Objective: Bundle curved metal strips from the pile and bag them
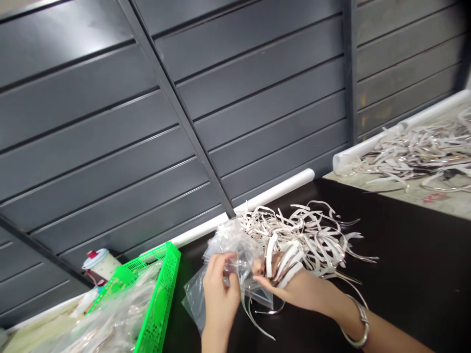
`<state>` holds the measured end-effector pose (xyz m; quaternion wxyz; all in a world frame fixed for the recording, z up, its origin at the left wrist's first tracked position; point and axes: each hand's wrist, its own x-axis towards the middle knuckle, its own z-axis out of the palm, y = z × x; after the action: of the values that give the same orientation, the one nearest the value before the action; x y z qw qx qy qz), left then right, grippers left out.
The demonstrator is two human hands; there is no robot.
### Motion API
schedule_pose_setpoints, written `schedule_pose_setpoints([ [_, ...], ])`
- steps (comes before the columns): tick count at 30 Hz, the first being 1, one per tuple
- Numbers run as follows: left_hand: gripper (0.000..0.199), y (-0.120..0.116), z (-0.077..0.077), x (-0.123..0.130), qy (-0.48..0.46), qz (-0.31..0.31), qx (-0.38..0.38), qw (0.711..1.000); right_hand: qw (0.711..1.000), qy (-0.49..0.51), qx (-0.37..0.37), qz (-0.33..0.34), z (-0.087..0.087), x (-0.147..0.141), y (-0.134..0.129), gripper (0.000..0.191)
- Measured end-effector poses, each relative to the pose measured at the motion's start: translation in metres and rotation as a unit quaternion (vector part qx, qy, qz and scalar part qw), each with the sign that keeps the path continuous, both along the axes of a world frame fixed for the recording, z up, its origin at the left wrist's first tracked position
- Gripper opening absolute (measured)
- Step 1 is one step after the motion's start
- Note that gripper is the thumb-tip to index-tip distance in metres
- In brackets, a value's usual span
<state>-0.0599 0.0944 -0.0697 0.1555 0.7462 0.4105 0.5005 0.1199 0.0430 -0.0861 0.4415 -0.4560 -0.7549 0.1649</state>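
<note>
My left hand (221, 289) pinches the mouth of a clear plastic zip bag (195, 304), which lies crumpled on the black tabletop (405, 260). My right hand (294, 287) grips a small bundle of curved white strips with a metallic sheen (285, 260) at the bag's opening. Behind the hands spreads a loose heap of the same strips (305, 230), partly hidden by the bag. A metal bangle (359, 323) circles my right wrist.
A bright green plastic basket (162, 294) holding bagged strips stands at the lower left, with a lidded cup (101, 264) behind it. Another strip heap (415, 152) lies on a pale surface at the right. A white rail (272, 193) and grey slatted wall (147, 122) bound the far side.
</note>
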Motion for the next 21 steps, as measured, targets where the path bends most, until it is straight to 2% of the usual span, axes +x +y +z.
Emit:
schedule_pose_setpoints([
  [2,0.021,-0.001,0.004,-0.003,0.005,-0.024,0.0,1.0,1.0,0.006,0.012,0.01,0.002,0.004,0.005,0.02],
  [6,0.018,-0.005,0.007,0.001,0.002,-0.05,-0.035,0.998,1.0,0.005,0.024,-0.006,0.005,0.01,0.016,0.018],
  [9,0.011,-0.007,0.006,0.007,-0.011,-0.043,-0.07,0.997,0.999,0.034,0.009,0.001,0.004,0.01,0.02,0.016],
  [12,0.012,-0.005,0.002,0.008,-0.013,-0.005,-0.077,0.997,0.99,0.14,-0.004,0.022,0.002,0.011,0.024,0.011],
  [15,0.013,-0.001,-0.002,0.005,0.018,0.038,-0.064,0.997,0.953,0.3,-0.024,0.042,0.004,0.014,0.025,0.015],
  [18,0.011,0.0,-0.005,0.004,0.019,0.066,-0.052,0.996,0.884,0.458,-0.031,0.091,0.013,0.015,0.015,0.022],
  [21,0.01,-0.002,-0.007,0.009,-0.006,0.071,-0.045,0.996,0.829,0.541,-0.035,0.136,0.024,0.007,-0.002,0.023],
])
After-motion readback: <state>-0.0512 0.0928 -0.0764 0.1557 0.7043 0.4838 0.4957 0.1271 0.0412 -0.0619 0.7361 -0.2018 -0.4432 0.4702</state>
